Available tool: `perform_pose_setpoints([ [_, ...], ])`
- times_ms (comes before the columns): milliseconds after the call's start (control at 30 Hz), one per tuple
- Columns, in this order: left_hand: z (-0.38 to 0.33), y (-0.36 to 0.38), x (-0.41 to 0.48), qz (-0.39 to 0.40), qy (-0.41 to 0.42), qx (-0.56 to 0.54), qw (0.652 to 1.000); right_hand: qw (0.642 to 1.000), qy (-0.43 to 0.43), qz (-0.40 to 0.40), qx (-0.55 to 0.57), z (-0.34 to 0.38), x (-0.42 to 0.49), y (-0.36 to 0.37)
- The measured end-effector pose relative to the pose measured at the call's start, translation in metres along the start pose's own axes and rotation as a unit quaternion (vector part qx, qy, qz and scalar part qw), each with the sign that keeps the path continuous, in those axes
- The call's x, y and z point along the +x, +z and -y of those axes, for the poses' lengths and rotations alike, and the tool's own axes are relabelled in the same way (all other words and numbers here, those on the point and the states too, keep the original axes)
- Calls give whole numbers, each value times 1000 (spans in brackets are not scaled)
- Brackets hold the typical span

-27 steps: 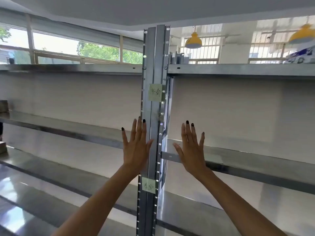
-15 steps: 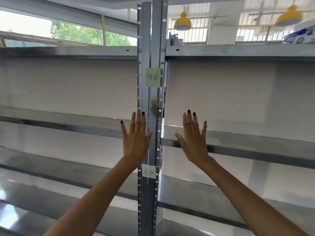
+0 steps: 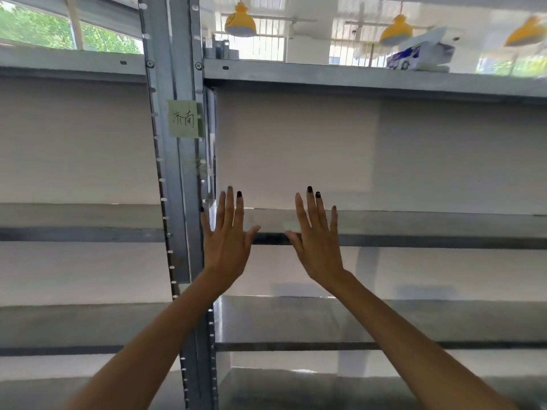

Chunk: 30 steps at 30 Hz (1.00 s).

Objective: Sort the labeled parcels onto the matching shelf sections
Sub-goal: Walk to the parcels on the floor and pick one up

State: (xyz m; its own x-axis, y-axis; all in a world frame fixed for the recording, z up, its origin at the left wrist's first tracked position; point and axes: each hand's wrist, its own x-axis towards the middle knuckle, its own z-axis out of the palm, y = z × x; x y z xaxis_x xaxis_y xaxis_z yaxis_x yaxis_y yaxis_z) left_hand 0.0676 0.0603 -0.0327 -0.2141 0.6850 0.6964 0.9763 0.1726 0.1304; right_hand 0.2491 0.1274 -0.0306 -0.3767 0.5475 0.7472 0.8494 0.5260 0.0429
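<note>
Grey metal shelving fills the view, split by a vertical post point(image 3: 174, 179). A pale green handwritten label point(image 3: 183, 119) is stuck on the post between the top shelf point(image 3: 325, 76) and the middle shelf point(image 3: 414, 224). My left hand point(image 3: 226, 242) and my right hand point(image 3: 318, 241) are both raised flat, fingers spread, palms toward the middle shelf of the right section; they hold nothing. A white and blue parcel point(image 3: 420, 53) lies on the top shelf at the right. No parcel is in either hand.
A lower shelf point(image 3: 384, 321) and a bottom shelf point(image 3: 355, 389) lie beneath my arms. The left section has matching shelves point(image 3: 74, 216). Yellow lamps point(image 3: 240, 22) hang behind the rack, with windows at the upper left.
The view has swung to the right and tilted up; the post now stands left of both hands. The lower green label is out of sight. Both hands stay open.
</note>
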Motion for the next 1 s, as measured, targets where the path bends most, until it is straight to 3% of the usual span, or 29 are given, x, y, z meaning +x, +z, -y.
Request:
perform_pose_setpoints([
  [400,-187,42,-13,25,141,-101,984,978,139,14,-152,-150,-89,-60],
  [1000,-506,56,-66,17,277,-204,939,929,283,47,-235,-374,-232,-203],
])
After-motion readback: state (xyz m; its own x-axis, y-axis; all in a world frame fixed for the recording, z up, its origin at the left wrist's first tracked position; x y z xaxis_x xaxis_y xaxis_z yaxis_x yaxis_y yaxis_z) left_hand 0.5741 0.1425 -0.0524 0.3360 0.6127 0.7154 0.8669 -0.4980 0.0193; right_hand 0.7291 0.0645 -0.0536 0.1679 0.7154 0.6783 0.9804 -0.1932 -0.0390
